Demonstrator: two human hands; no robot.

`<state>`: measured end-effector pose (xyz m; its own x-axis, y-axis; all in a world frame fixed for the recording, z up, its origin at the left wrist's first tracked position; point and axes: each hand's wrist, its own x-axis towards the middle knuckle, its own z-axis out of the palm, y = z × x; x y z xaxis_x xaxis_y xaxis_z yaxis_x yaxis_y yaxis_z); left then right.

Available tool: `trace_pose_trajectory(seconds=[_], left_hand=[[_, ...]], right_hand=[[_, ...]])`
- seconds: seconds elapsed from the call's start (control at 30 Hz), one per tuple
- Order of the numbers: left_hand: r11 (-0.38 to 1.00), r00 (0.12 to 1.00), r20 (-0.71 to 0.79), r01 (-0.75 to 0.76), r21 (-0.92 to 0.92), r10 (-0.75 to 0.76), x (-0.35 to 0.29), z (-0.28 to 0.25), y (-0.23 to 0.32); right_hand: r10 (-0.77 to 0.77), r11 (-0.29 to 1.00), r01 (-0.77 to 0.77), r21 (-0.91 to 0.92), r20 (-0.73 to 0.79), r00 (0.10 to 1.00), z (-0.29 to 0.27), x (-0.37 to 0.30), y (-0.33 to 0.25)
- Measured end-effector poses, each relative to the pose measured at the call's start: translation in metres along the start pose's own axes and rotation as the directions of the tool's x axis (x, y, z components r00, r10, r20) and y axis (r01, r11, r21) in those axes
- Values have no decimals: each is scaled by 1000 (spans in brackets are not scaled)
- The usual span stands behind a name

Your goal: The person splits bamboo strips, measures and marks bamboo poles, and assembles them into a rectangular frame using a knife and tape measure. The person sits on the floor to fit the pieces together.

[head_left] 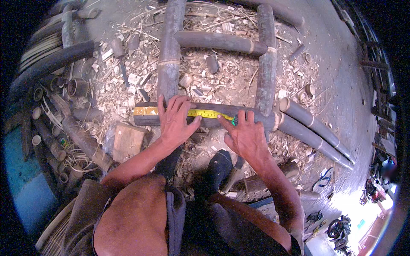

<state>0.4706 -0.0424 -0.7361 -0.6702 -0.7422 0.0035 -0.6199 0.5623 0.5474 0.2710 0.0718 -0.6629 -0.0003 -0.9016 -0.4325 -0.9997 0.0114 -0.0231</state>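
Across the near end of a bamboo frame, a dark bamboo pole (209, 123) is being kept crosswise, with a yellow measuring-tape blade (205, 113) being laid lengthwise along its upper side, seemingly so that a length can be read straight off the wood. By the left hand (175, 117), the pole is being spanned, fingers spread and loosely open rather than closed around it; the blade is probably being steadied there. By the right hand (247, 138), one fingertip is being set on the blade, perhaps so that a reading is being marked. Beside it, a small green piece (235, 121), possibly part of the tape's case, is being half covered by the bent fingers; whether it is being gripped cannot be told.

Beyond, two bamboo uprights (170, 55) are being bridged by a bamboo crossbar (222, 42), presumably being held apart by it. Wood shavings (232, 81) are being left all around.

As for writing, only dark graduations and numerals are being shown on the blade; no brand is being made out.
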Motion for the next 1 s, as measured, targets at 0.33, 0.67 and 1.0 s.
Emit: trace_pose_trajectory(seconds=[0.33,0.67,1.0], left_hand=[[996,999,-45,-8,87,12,6,1,1],[978,997,-50,-56,200,67,8,-2,3],[983,999,-49,-8,181,17,8,2,1]], right_hand=[[35,983,-4,181,-168,985,1,9,20],[106,867,-65,493,-57,993,1,44,52],[302,937,-237,256,-253,919,2,55,77]])
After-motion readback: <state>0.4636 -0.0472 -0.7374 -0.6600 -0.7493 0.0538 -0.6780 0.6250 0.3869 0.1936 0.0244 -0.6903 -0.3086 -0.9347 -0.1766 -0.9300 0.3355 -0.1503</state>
